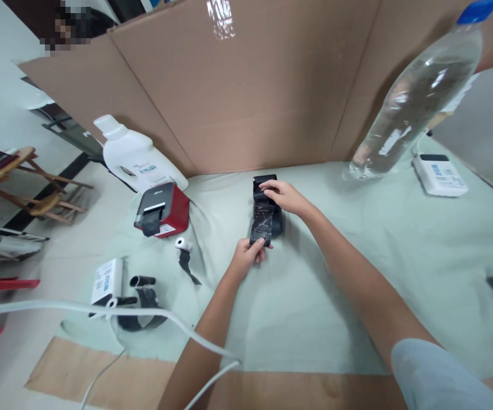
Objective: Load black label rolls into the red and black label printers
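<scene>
In the middle of the table lies a small black device (277, 222), partly covered by a shiny, creased black strip (262, 219). My left hand (248, 256) pinches the near end of this strip between thumb and fingers. At the far end, my right hand (282, 195) has bent fingers on a black rolled part (260, 194), seemingly gripping it. The inner side of those fingers is hidden. Left of my hands, a small white roll (183, 244) trails a loose black strip (185, 265). Beyond it sits a red and black printer-like box (173, 210) with a dark strip at its front.
A cardboard panel (246, 91) stands behind the table. A white jug (143, 159) leans at the back left, a large water bottle (417, 97) at the back right. White boxes (440, 175) lie either side. A white cable (161, 312) crosses over my left forearm.
</scene>
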Demonstrator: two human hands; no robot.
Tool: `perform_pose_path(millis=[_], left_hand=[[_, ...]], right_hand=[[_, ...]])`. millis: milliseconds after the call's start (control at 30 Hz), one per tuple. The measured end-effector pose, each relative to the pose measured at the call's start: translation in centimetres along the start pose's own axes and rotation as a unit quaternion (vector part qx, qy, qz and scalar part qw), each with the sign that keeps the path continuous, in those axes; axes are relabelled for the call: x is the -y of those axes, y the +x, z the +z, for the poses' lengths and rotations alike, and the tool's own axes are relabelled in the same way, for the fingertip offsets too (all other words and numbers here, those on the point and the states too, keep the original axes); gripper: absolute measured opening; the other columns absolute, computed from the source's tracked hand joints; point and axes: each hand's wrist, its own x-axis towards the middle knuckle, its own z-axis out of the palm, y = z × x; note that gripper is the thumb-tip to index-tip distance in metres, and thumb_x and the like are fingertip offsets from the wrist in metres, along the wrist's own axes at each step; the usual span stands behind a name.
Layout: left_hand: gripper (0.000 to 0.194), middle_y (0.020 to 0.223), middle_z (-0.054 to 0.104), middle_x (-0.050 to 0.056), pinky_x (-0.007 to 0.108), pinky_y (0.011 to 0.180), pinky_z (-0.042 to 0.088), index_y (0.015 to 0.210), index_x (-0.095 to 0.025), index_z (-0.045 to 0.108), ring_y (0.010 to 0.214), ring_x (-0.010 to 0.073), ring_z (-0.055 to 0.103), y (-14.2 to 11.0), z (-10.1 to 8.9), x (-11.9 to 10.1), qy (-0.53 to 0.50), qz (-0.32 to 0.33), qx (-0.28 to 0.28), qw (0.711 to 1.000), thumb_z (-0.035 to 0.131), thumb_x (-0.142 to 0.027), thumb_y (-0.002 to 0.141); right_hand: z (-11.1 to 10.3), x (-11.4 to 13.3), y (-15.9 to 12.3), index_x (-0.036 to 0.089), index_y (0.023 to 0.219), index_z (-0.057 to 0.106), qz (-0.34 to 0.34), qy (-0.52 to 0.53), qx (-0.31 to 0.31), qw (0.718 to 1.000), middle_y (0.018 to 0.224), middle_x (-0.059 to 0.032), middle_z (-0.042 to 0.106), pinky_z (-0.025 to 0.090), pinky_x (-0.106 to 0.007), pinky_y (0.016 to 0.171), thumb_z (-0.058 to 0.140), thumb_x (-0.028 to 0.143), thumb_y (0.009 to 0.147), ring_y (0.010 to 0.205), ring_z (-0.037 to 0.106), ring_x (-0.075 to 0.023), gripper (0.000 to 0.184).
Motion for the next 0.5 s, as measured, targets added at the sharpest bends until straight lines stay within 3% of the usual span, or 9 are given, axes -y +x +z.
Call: perform_pose_path(millis=[367, 500], left_hand=[[0.071, 0.05, 0.053, 0.0, 0.024, 0.047, 0.029, 0.083, -0.009, 0.079, 0.043, 0.0075, 0.035, 0.2, 0.4, 0.0, 0.035, -0.017, 0.011, 0.999, 0.056, -0.076, 0.087], [0.069, 0.049, 0.05, -0.001, 0.025, 0.049, 0.03, 0.074, -0.011, 0.076, 0.043, 0.008, 0.036, 0.5, 0.5, 0.3, 0.055, -0.01, 0.005, 0.998, 0.054, -0.075, 0.089]], right_hand=[[0.4, -1.6, -0.9, 0.016, 0.115, 0.075, -0.046, -0.091, 0.023, 0.995, 0.12, -0.0117, 0.075, 0.049, -0.04, 0.106, 0.056, 0.012, 0.091, 0.114, 0.068, -0.0232, 0.031], [0.8, -1.4, -1.1, 0.017, 0.114, 0.075, -0.071, -0.139, 0.031, 0.987, 0.117, -0.0119, 0.072, 0.049, -0.041, 0.104, 0.058, 0.012, 0.09, 0.111, 0.067, -0.0247, 0.031]])
